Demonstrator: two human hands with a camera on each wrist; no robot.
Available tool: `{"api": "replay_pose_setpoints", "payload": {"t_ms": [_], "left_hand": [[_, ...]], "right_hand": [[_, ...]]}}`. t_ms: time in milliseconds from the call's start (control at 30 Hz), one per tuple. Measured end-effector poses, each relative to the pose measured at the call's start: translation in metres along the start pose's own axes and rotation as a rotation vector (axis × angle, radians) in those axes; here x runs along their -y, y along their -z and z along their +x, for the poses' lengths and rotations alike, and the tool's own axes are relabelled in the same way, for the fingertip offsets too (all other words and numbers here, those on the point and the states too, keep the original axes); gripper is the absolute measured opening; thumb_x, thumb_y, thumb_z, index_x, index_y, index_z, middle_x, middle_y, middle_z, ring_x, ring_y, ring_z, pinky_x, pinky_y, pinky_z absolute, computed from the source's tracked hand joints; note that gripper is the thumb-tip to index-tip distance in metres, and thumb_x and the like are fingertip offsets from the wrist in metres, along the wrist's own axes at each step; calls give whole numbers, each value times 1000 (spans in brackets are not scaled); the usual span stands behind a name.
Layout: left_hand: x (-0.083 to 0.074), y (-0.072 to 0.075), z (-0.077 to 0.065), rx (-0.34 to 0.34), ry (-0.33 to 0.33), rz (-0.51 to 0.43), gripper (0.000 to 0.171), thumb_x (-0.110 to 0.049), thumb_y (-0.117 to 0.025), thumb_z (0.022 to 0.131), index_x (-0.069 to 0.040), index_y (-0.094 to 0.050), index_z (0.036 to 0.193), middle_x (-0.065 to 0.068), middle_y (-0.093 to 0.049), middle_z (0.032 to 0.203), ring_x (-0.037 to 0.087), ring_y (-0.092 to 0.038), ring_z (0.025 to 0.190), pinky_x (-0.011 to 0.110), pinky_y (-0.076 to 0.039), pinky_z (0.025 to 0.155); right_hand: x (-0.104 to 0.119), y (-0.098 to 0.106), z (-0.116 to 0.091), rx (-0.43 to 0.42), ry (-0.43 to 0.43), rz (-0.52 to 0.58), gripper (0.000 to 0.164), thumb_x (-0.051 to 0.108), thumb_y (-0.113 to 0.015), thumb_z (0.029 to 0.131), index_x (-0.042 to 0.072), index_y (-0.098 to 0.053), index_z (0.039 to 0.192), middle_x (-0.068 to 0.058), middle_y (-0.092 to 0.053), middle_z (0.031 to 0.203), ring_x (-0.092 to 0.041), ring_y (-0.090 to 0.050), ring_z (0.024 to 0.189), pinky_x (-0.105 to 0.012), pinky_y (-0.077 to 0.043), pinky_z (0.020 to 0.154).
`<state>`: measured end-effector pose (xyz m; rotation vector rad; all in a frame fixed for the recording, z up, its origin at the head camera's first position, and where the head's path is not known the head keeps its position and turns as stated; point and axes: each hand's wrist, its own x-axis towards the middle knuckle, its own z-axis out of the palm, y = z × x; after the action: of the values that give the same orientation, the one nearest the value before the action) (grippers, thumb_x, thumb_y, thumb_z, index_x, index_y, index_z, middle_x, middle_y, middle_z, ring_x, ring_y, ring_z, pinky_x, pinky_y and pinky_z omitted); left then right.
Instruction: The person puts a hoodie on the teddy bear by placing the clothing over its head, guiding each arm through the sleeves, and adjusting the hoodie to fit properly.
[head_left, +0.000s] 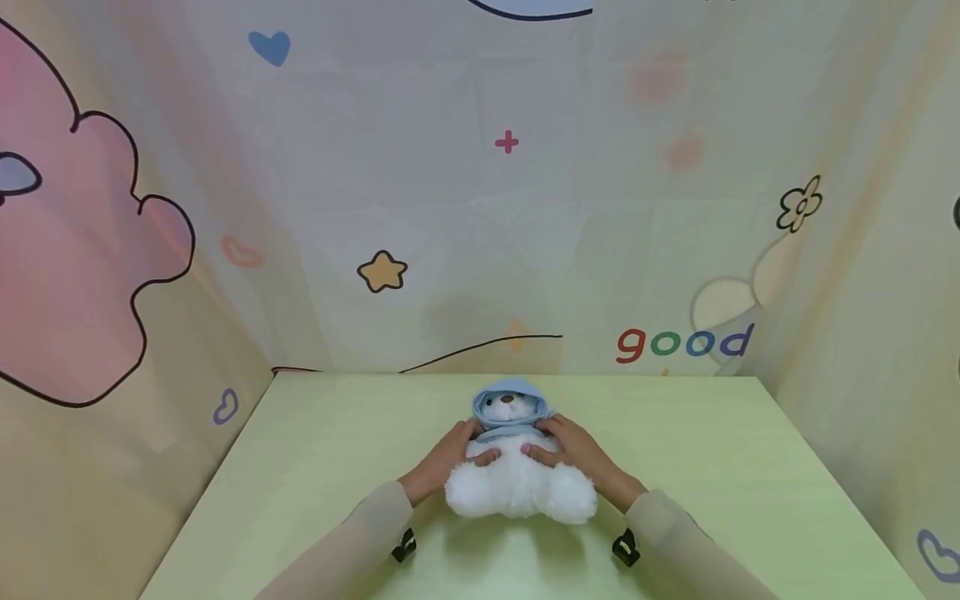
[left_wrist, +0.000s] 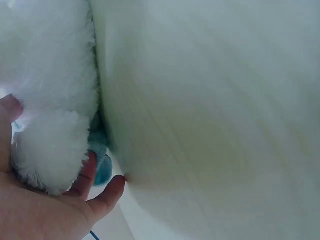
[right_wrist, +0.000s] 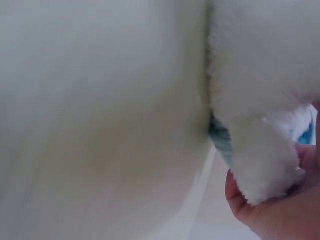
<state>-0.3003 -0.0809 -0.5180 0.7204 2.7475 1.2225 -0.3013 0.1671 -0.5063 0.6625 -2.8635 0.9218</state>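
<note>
A white plush bear [head_left: 517,475] in a light blue hood [head_left: 513,388] lies on its back near the middle of the table, its face up and legs toward the person. My left hand [head_left: 454,458] grips its left-of-view side, thumb over the belly and fingers behind. On the opposite side my right hand [head_left: 576,452] holds it the same way. In the left wrist view, the hand [left_wrist: 55,207] wraps round a fluffy arm [left_wrist: 52,150], and blue cloth shows behind. The right wrist view has the hand [right_wrist: 280,215] curled round the other arm [right_wrist: 262,162].
The pale green tabletop [head_left: 345,450] spreads round the bear. Printed cloth walls [head_left: 450,167] enclose the back and both sides. Dark wrist straps [head_left: 403,546] hang below the sleeves.
</note>
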Motion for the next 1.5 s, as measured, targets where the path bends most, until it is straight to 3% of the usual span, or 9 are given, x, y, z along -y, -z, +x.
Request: {"api": "replay_pose_setpoints", "payload": {"t_ms": [100,267,467,600,767,867,1167,1367,1500], "left_hand": [[0,1,-3,-42,68,-58,51,-46,-60,95,-5,-48,124,12,-51,117,21,-51,105,41,-44,94],[-1,9,-9,-124,248,-180,50,-51,-47,100,-5,-51,119,12,-57,113,19,-57,94,37,-50,82],[3,16,-22,67,387,-499,60,-51,-33,103,-1,-64,114,11,-72,95,18,-69,76,37,-58,72],[5,15,-24,199,436,-720,61,-54,-34,100,-4,-59,124,12,-68,109,21,-67,94,37,-55,80],[2,12,-21,257,530,-1051,50,-43,-33,93,-5,-50,120,11,-54,111,25,-53,105,40,-45,90],[2,12,-20,257,524,-1140,42,-38,-31,90,-7,-48,113,9,-51,107,24,-48,101,40,-40,89],[4,9,-18,86,476,-1122,33,-18,-37,96,-6,-52,123,9,-58,121,25,-59,110,43,-53,90],[4,-1,-11,92,378,-930,57,-5,-51,95,-8,-34,149,14,-47,138,22,-51,111,37,-46,91],[-1,-4,-9,138,380,-1067,57,-27,-47,102,-16,-23,153,16,-38,147,26,-48,119,45,-46,96]], "right_hand": [[0,2,-1,-52,14,-37,52,41,-69,88,1,-63,122,-17,-60,126,-37,-56,118,-54,-44,101],[6,18,-6,-183,143,-90,38,34,-73,85,7,-67,110,-9,-63,111,-30,-60,101,-48,-48,86],[13,38,-14,-123,215,-48,23,19,-72,87,9,-68,107,-4,-67,100,-12,-59,77,-25,-48,67],[17,44,-18,16,177,32,24,23,-69,91,12,-66,113,-1,-68,105,-10,-63,82,-23,-51,69],[21,42,-21,115,165,73,29,28,-70,91,14,-65,116,0,-67,109,-17,-65,92,-27,-52,77],[21,38,-21,110,186,20,33,32,-72,89,14,-65,116,0,-65,106,-18,-62,91,-29,-50,78],[11,27,-21,141,163,144,49,19,-71,90,10,-55,136,-13,-60,128,-27,-66,100,-39,-56,82],[8,16,-20,106,126,236,50,10,-70,90,8,-52,137,-18,-58,132,-34,-68,103,-42,-57,84],[9,11,-18,51,130,279,48,-2,-63,90,5,-51,136,-20,-61,124,-35,-68,102,-40,-57,84]]}}
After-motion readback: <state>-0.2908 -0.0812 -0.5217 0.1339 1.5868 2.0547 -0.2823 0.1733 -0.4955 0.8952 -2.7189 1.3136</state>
